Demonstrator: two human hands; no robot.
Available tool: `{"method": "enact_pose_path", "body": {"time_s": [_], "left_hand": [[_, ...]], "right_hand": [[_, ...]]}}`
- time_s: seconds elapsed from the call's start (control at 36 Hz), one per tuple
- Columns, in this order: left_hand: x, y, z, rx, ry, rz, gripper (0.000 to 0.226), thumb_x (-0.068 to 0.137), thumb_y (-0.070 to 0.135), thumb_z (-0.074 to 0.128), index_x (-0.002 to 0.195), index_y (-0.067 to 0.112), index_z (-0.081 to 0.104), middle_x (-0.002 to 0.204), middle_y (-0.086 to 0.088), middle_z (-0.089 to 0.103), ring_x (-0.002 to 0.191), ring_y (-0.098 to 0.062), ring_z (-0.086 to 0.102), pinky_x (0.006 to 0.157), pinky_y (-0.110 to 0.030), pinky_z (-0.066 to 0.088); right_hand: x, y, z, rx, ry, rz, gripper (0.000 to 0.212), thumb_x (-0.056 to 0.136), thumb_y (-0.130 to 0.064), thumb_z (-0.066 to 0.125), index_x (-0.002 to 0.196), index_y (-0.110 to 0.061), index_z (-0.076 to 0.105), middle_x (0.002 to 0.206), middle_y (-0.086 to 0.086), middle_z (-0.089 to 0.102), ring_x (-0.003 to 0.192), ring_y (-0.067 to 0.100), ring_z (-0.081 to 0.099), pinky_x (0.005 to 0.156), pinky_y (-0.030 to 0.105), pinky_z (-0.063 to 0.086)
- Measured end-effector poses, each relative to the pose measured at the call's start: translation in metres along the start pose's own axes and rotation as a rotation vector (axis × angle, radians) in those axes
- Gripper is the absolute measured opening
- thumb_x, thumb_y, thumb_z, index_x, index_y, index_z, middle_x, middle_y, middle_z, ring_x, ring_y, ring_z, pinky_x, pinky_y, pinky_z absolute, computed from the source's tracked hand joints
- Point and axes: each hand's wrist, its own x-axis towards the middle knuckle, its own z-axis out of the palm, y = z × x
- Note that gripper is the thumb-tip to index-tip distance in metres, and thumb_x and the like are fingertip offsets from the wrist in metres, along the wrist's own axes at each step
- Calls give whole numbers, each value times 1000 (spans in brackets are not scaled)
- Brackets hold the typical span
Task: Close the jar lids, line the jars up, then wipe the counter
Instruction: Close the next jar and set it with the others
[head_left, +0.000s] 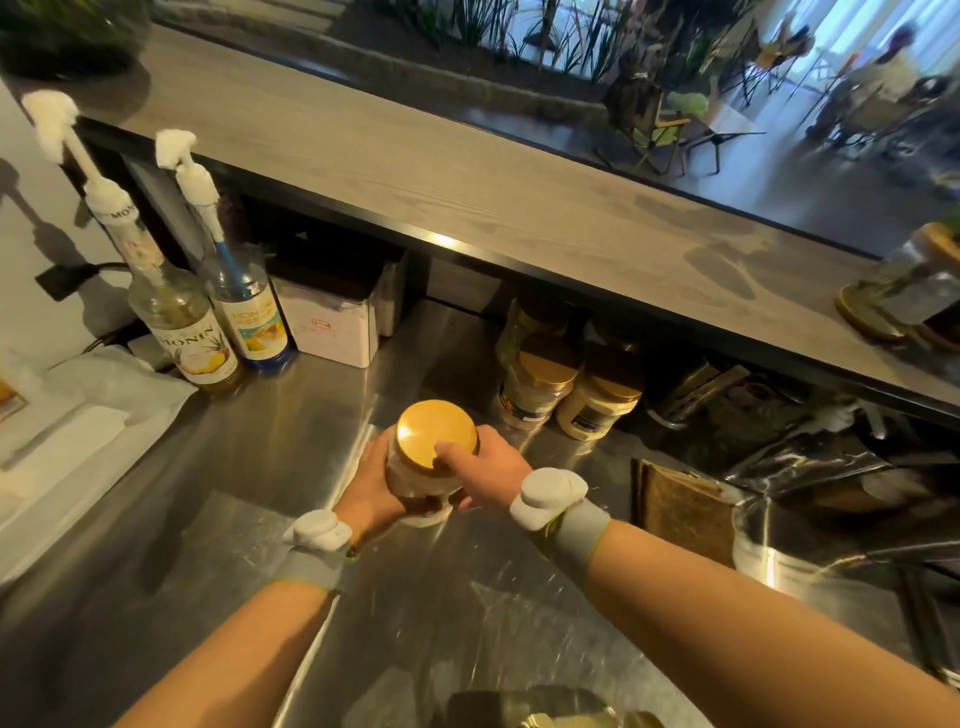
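Jar in hand: a jar (421, 478) with a gold lid (434, 434), near the middle of the steel counter (260, 467); I cannot tell whether its base rests on the steel or hangs just above it.
Left hand: the left hand (371, 483) is wrapped round the jar's left side, gripping it.
Right hand: the right hand (483, 478) clasps the jar's right side, with its thumb lying on the lid's near edge.
Risk, lid: the lid looks seated, but nothing shows it is tight. A twist on a tilted lid could probably jam the thread or leave it loose.
Risk, slip: the steel looks slick and smeared, so a jar set down carelessly could slide or tip.
Risk, line-up: pushing this jar in fast could knock the far jars under the shelf (467, 197).
Jars, counted: one in the hands; two closed jars (537, 387) (597, 402) far right, touching or nearly so; perhaps a third (530, 319) behind, too dim to be sure.
Syrup bottles, counted: two (187, 322) (249, 312), far left, side by side.
White box, counted: one (332, 322), just right of the bottles.
Cloth: none that I can make out.
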Motion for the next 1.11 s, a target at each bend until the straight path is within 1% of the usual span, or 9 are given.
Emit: {"method": "enact_pose_path", "body": {"time_s": [0.11,0.28,0.33,0.42,0.5,0.72,0.86,1.0,1.11], "left_hand": [[18,-17,-2,-8,-18,-62,85,37,53,93,109,48,49,111,16,65,100,3,63,87,-24,49],[47,-11,-5,343,24,-194,28,75,21,75,66,16,49,70,-8,62,65,-18,52,56,-30,41],[58,-2,-5,394,19,-213,9,82,8,69,85,1,66,89,-22,68,74,-24,60,67,-36,51],[71,14,0,390,94,-209,54,85,2,65,136,-1,47,123,-22,60,112,-36,59,93,-40,46],[79,28,4,243,162,-202,75,86,9,66,150,14,27,130,-20,56,115,-39,58,95,-43,48],[98,44,1,-285,73,-274,85,70,81,52,131,22,56,125,-8,64,114,-23,61,105,-41,45],[129,60,7,-678,114,-357,52,92,60,47,127,22,56,98,8,61,87,-8,61,103,-41,48],[148,74,4,-573,62,-352,73,87,72,38,145,27,41,139,3,47,128,-20,47,104,-42,47],[157,66,0,-554,18,-223,101,44,94,55,127,37,52,135,5,52,112,-14,55,102,-40,49]], "right_hand": [[24,10,0,115,-16,17,62,94,-36,57,145,-11,32,138,11,44,93,22,54,83,41,59],[52,16,5,208,50,39,67,89,-40,58,145,-11,33,127,12,53,109,32,61,91,47,55],[63,17,5,228,81,53,60,88,-41,59,135,-10,40,116,11,59,105,31,63,91,48,55],[75,14,2,262,111,55,42,86,-42,59,112,-10,51,107,14,65,103,32,64,94,50,53],[83,6,-2,293,124,52,49,84,-46,57,115,-8,60,102,13,69,101,34,65,94,50,51],[115,-12,-9,839,115,166,7,93,-24,57,90,-19,59,97,5,62,96,20,62,76,29,51],[127,-26,-14,907,132,191,74,84,-57,65,143,-19,45,140,5,54,124,23,55,84,29,48],[140,-36,-23,894,131,154,66,87,-56,61,139,-16,50,141,9,54,128,30,52,98,38,46],[157,-41,-25,802,229,135,71,89,-56,57,142,-11,46,145,14,51,134,35,45,113,48,33]]}}
